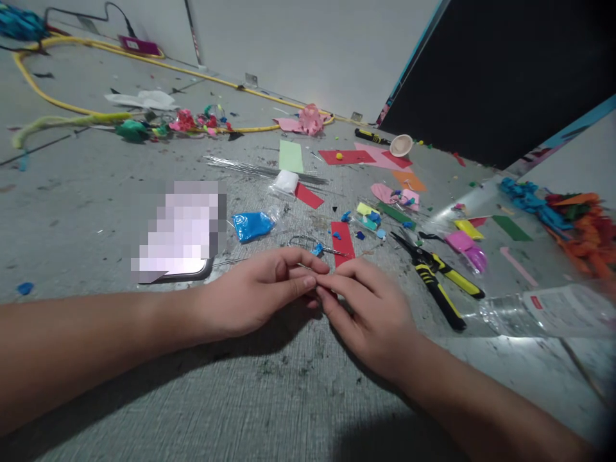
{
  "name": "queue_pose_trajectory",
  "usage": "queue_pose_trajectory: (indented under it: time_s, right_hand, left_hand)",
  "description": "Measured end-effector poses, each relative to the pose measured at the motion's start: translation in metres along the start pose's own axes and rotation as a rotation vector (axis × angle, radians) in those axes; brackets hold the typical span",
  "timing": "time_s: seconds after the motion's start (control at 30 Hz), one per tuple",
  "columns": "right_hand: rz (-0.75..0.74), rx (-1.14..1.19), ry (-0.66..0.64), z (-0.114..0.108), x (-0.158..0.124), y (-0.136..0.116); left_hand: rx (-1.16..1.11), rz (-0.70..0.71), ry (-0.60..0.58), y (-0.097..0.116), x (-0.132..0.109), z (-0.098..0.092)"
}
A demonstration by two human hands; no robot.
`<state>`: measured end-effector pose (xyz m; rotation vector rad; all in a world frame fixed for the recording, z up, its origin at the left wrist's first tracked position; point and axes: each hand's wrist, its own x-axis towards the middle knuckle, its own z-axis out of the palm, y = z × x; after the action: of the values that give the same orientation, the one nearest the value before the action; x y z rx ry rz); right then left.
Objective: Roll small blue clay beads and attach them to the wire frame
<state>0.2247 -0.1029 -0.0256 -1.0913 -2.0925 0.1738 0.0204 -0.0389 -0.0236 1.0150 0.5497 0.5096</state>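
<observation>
Both my hands meet low over the grey floor, fingertips touching. My left hand [262,289] is closed in a pinch, thumb against fingers; what it grips is too small to make out. The fingers of my right hand [373,314] are pinched at the same spot, their content also hidden. Just beyond them lie a red paper strip [342,240] and a wire loop with a blue bit [317,249]. A shiny blue packet [253,226] rests past my left hand, and a pixelated phone [180,231] is left of it.
Yellow-handled pliers [437,282] and a clear plastic bottle [548,311] lie to the right. Farther off are thin metal wires [240,168], a white packet [287,182], a green paper [291,156] and a yellow cable [192,72]. Orange crumpled material [587,237] sits at far right.
</observation>
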Motion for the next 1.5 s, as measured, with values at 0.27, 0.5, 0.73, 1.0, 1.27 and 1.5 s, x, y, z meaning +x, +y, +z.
queue_pose_trajectory:
  time_s: [0.27,0.5,0.73,1.0,1.27,1.5]
  right_hand:
    - [0.024,0.016,-0.039,-0.002,0.001,-0.001]
    - [0.016,-0.023,-0.039,-0.005,0.003,-0.004]
    - [0.211,0.000,0.129,-0.004,0.001,-0.005]
    - [0.111,0.061,0.130,-0.001,0.004,-0.006]
    - [0.113,0.088,0.228,0.000,0.000,-0.006]
    - [0.166,0.026,0.151,-0.002,0.001,-0.008]
  left_hand:
    - [0.329,0.022,-0.044,0.010,-0.002,-0.002]
    - [0.534,0.046,0.032,0.013,-0.004,0.000]
    - [0.421,0.026,0.081,0.013,-0.005,0.005]
    - [0.481,0.060,0.064,0.011,-0.007,0.001]
    - [0.860,0.257,0.051,0.004,-0.011,-0.002]
    - [1.371,0.396,0.060,-0.003,-0.015,-0.005]
